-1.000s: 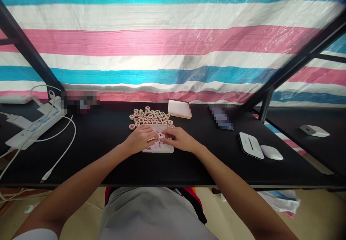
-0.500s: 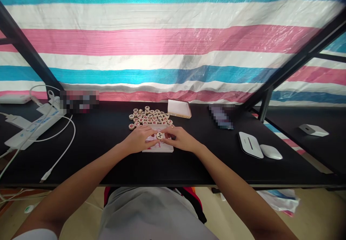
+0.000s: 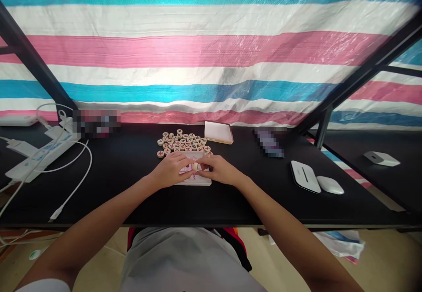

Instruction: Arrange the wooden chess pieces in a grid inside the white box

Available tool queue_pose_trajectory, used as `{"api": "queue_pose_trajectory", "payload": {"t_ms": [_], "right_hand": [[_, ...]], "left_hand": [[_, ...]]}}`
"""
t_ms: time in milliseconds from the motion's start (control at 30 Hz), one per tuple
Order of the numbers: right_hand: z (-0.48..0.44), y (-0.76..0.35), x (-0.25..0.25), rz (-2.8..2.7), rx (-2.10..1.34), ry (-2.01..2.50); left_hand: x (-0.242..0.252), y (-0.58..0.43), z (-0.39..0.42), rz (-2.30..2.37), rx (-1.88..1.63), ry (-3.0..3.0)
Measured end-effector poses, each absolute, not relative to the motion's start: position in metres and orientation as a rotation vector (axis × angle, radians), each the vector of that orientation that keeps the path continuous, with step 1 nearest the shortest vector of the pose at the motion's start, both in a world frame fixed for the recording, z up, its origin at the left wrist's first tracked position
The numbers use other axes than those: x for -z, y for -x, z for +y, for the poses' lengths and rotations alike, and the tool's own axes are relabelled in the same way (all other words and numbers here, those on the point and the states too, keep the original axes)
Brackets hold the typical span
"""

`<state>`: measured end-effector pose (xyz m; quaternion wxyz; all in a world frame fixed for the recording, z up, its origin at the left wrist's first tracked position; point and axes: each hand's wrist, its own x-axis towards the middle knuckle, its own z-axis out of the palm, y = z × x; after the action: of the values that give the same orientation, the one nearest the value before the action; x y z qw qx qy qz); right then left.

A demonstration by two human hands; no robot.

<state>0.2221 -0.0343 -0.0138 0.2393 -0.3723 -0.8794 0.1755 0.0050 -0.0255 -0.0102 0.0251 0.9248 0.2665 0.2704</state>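
Note:
A round, pale Chinese chess piece [image 3: 195, 167] is held over a shallow white box [image 3: 203, 182] with pink-red print inside. The fingertips of my left hand [image 3: 169, 169] meet it from one side, and those of my right hand [image 3: 224, 169] from the other. It is turned mostly edge-on, so its marking hardly shows. Just beyond the box, several more Chinese chess pieces [image 3: 177, 143] with red or black characters sit in a cluster on the black desk [image 3: 145, 204]. My hands partly cover the box.
A shallow white-lined lid [image 3: 218, 132] lies behind the pieces. To the right are a blurred phone-like object [image 3: 269, 142], a white flat device [image 3: 305, 176] and a white mouse [image 3: 330, 185]. A power strip [image 3: 42, 151] with white cables [image 3: 74, 189] occupies the left side.
The held Chinese chess piece has turned between my fingers, from its black character facing me to nearly edge-on. My hands stay in almost the same place.

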Motion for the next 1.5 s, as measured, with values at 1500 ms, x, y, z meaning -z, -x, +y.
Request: {"api": "queue_pose_trajectory", "payload": {"t_ms": [1500], "right_hand": [[-0.029,-0.220,0.025,-2.285,-0.289,1.166]], "left_hand": [[0.010,0.003,-0.016,1.046,-0.733,-2.837]]}}
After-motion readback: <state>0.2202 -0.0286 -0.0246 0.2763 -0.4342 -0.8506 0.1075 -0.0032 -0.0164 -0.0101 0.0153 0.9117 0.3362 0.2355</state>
